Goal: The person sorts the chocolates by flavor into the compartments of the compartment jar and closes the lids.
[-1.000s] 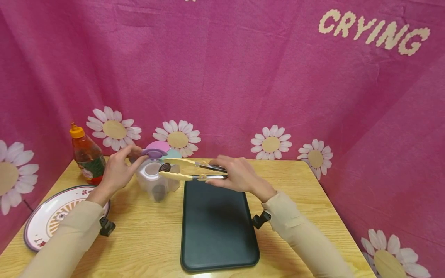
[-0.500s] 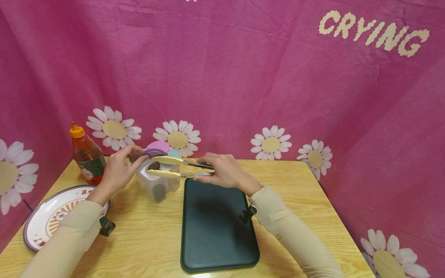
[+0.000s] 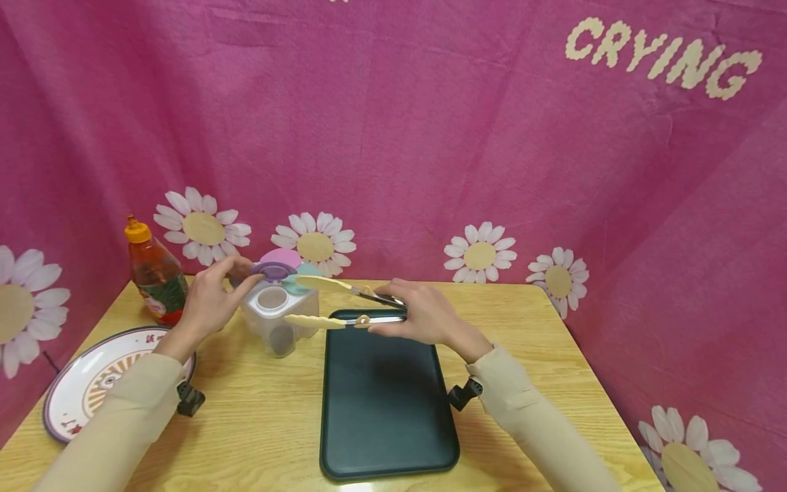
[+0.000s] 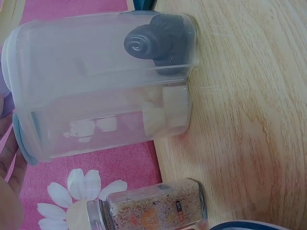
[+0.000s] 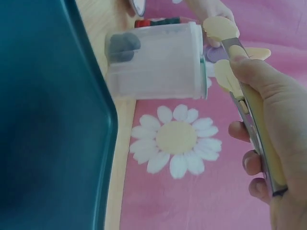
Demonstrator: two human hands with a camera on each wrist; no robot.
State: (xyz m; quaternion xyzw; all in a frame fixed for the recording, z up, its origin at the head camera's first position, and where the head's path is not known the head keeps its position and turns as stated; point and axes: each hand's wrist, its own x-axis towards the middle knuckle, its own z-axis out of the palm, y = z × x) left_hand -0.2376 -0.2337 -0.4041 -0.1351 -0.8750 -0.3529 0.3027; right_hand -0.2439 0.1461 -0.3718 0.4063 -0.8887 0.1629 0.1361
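My left hand (image 3: 212, 301) pinches the raised purple lid (image 3: 273, 271) of a clear divided container (image 3: 261, 328), whose round opening shows. Pink and teal lids stand raised behind it. Through the container wall in the left wrist view, dark spiral-shaped pieces (image 4: 144, 42) lie at the bottom of one compartment and pale cubes (image 4: 165, 108) in another. My right hand (image 3: 424, 311) grips tongs (image 3: 316, 321) with yellow tips. The tongs' arms are spread with nothing between them, just right of the container's opening and above the tray's far end.
A dark rectangular tray (image 3: 390, 410) lies right of the container. At the left stand a red sauce bottle (image 3: 158, 277) with a yellow cap and a patterned plate (image 3: 67, 393). The left wrist view adds a grain-filled jar (image 4: 156, 206). A pink cloth (image 3: 393, 137) hangs behind.
The tongs carried a dark spiral piece left over the opening. Now they have come back right, spread and without it. My left hand has stayed at the lid.
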